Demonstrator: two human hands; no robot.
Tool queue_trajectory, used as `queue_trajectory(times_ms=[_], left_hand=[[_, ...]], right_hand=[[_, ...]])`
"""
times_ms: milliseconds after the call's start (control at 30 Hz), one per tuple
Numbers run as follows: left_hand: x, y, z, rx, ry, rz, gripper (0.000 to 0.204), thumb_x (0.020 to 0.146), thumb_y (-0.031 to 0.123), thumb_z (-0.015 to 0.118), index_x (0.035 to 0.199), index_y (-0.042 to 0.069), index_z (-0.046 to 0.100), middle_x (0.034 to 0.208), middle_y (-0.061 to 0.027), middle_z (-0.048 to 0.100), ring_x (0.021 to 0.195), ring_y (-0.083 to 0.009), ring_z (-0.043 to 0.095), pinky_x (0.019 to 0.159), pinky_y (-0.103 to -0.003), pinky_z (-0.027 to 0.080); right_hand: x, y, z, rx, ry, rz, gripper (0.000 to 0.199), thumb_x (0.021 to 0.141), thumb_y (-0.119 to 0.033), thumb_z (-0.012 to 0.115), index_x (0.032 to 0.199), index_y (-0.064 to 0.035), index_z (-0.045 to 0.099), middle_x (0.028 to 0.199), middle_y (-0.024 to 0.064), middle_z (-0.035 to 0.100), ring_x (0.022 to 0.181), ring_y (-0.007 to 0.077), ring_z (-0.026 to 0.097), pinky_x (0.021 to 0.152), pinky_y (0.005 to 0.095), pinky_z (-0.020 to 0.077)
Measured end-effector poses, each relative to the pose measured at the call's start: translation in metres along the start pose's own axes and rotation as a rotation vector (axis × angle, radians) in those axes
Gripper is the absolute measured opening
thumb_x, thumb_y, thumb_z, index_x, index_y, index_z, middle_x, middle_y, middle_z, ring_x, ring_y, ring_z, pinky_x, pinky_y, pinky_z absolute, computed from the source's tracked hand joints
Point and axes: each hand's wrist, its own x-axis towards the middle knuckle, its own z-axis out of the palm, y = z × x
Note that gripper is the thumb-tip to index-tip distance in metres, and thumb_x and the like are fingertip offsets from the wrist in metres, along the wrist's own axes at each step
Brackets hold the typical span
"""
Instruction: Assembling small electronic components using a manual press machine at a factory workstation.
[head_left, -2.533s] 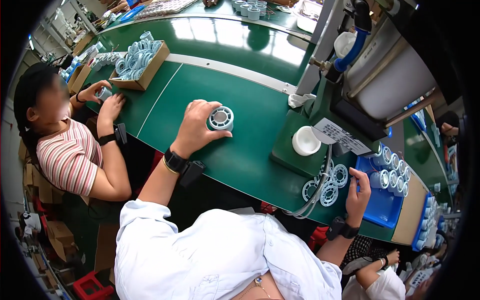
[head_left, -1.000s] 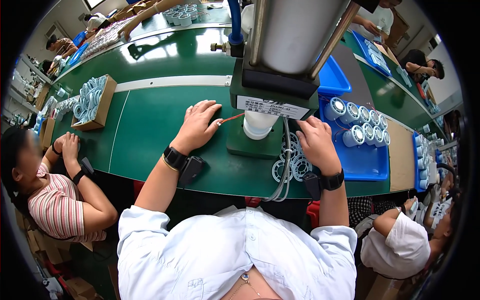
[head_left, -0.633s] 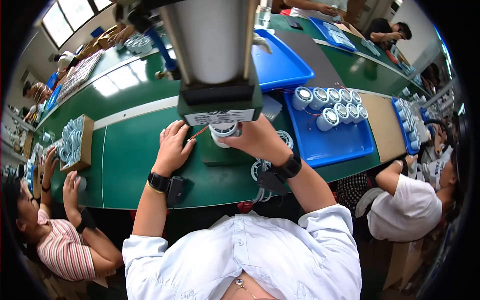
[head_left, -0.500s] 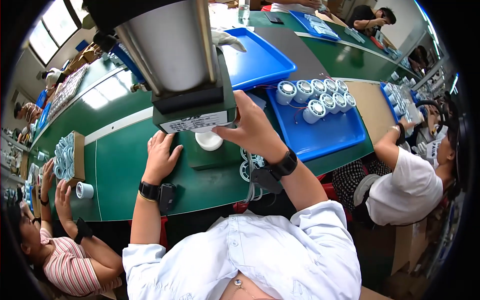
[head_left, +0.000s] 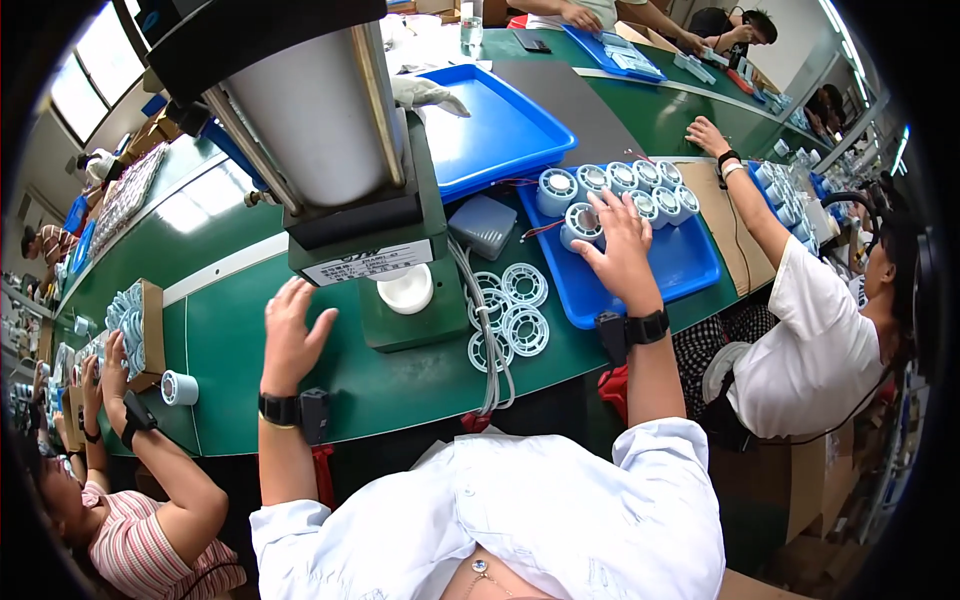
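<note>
My right hand (head_left: 625, 250) is over the blue tray (head_left: 585, 300), fingers spread around the right side of a pale blue cylindrical housing (head_left: 583, 222). Whether the fingertips touch it, I cannot tell. More such housings stand in rows behind it, some with thin red wires. My left hand (head_left: 292, 335) is at the left of the bench press (head_left: 365, 225), fingers stretched out and holding nothing. A round white cup-shaped fixture (head_left: 405, 290) sits on the press's green base, under its labelled head.
Several pale blue slotted rings (head_left: 524, 330) lie beside grey cables (head_left: 495, 360) right of the press. Behind them are a grey plastic box (head_left: 483, 226) and another blue tray (head_left: 490, 125). Co-workers sit left and right. A carton of pale parts (head_left: 150, 335) stands at the left.
My right hand has left the press head and moved right to the housings in the tray. The left hand has shifted slightly left, near the press.
</note>
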Motion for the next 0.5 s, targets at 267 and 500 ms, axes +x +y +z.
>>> queue_trajectory(times_ms=[267, 500], left_hand=[[-0.102, -0.171, -0.111, 0.368, 0.221, -0.811, 0.046, 0.089, 0.031, 0.064, 0.131, 0.014, 0.057, 0.136, -0.0092, 0.054, 0.132, -0.0316, 0.043, 0.108, -0.048, 0.033], [-0.107, -0.118, -0.11, -0.11, 0.088, -0.392, 0.064, 0.079, 0.01, 0.063, 0.141, 0.009, 0.046, 0.133, -0.0147, 0.05, 0.12, -0.0286, 0.052, 0.104, -0.036, 0.04]], right_hand=[[-0.029, -0.038, -0.024, 0.894, -0.13, -0.113, 0.031, 0.09, -0.017, 0.063, 0.118, -0.0058, 0.065, 0.122, 0.0115, 0.063, 0.111, 0.0256, 0.058, 0.094, 0.033, 0.0436], [-0.022, -0.046, -0.013, 0.904, -0.181, -0.123, 0.027, 0.091, -0.011, 0.06, 0.116, -0.0035, 0.065, 0.113, 0.0102, 0.065, 0.104, 0.0219, 0.06, 0.088, 0.0304, 0.0457]])
